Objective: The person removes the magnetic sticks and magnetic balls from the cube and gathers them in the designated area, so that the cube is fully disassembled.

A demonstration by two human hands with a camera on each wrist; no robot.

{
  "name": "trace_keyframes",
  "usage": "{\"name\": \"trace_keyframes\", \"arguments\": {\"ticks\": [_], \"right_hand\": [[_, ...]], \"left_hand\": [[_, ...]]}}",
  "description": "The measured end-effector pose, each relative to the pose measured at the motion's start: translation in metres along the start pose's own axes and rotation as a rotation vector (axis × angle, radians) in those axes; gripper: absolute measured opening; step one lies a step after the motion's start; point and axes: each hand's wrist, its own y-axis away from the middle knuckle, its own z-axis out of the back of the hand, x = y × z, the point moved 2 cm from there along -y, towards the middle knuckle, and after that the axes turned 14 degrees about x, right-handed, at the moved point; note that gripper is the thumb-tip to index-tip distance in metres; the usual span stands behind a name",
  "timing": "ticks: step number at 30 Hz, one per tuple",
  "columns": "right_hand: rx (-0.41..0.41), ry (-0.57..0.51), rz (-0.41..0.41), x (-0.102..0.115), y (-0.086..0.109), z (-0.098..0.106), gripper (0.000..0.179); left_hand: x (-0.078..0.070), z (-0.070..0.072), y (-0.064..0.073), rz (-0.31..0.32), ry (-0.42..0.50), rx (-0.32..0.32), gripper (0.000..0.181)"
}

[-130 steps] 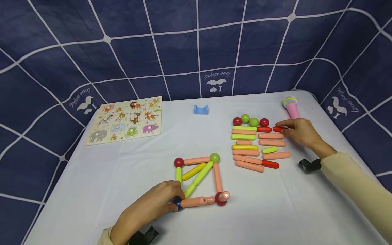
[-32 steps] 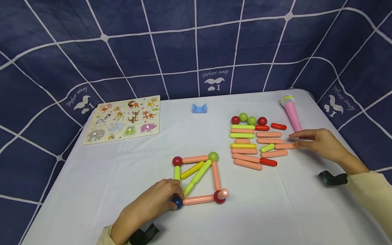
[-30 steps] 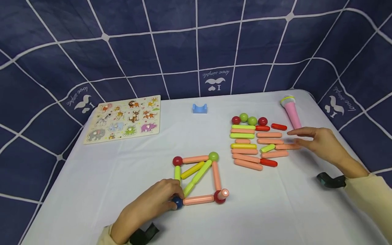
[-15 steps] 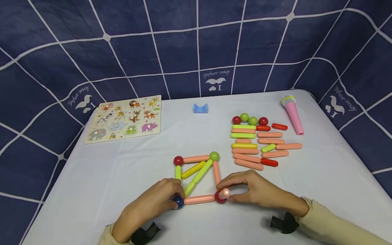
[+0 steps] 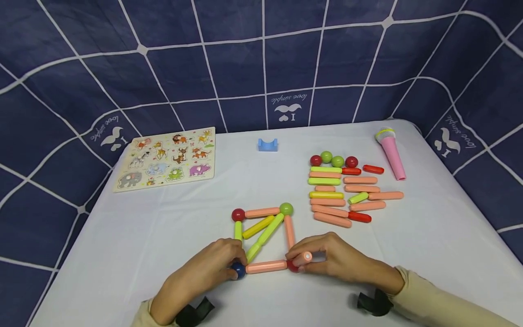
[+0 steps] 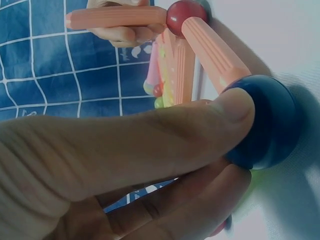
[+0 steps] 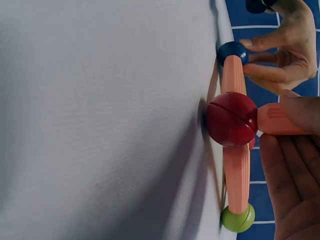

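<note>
My left hand (image 5: 212, 263) pinches a blue ball (image 6: 272, 122) between thumb and fingers at the near left corner of a four-sided frame of magnetic sticks and balls. With thumb and fingers, my right hand (image 5: 339, 258) grips a salmon stick (image 7: 272, 117) that stands up from the red ball (image 7: 231, 119) at the near right corner. Another salmon stick (image 5: 266, 266) joins the blue and red balls. A second red ball (image 5: 238, 215) and a green ball (image 5: 286, 209) form the far corners. Green sticks (image 5: 265, 237) run diagonally across the frame, beside a yellow stick (image 5: 258, 227).
Loose salmon, green, yellow and red sticks (image 5: 332, 220) lie in rows on the right, with several balls (image 5: 337, 161) behind them. A pink toy microphone (image 5: 393, 156) is farther right. An animal puzzle board (image 5: 167, 159) lies back left, and a blue cradle-shaped block (image 5: 267, 145) back centre.
My right hand has come from the loose sticks to the near right corner and gripped the upright stick. A salmon stick over the front side is gone; one more lies among the rows.
</note>
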Motion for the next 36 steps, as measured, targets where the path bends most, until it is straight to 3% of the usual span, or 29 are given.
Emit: {"name": "trace_keyframes", "arguments": {"ticks": [6, 14, 23, 29, 33, 36], "right_hand": [[-0.027, -0.018, -0.136, 0.004, 0.012, 0.009, 0.031], [-0.099, -0.062, -0.375, 0.003, 0.049, 0.037, 0.043], [-0.229, 0.107, -0.488, -0.014, 0.109, 0.083, 0.024], [-0.301, 0.255, -0.639, -0.023, 0.153, 0.121, 0.023], [-0.303, 0.303, -0.725, -0.035, 0.173, 0.138, 0.021], [-0.291, 0.308, -0.745, -0.044, 0.182, 0.144, 0.020]], "left_hand": [[-0.001, -0.001, -0.002, 0.011, 0.005, 0.007, 0.024], [-0.001, 0.001, 0.000, 0.017, 0.011, 0.009, 0.024], [-0.001, 0.000, -0.001, 0.023, 0.022, 0.013, 0.025], [0.000, -0.001, -0.001, 0.025, 0.020, 0.015, 0.024], [0.000, -0.001, -0.001, 0.020, 0.024, 0.015, 0.024], [0.001, -0.001, -0.001, 0.016, 0.021, 0.014, 0.024]]}}
